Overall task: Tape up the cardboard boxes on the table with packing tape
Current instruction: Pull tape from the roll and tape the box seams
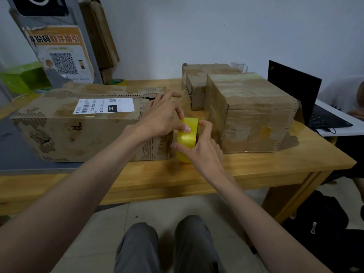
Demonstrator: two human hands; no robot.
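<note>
Tape roll [186,139] upright at table [256,166] edge btwn long box [88,125] & taped box [254,113], right hand [201,148] gripping roll steady, left hand [163,117] thumb pinching its rim, prob. picking for tape end.

Just one head-mounted wide-angle view, looking forward and down over the wooden table [256,166], close in, own knees at the bottom edge.
</note>
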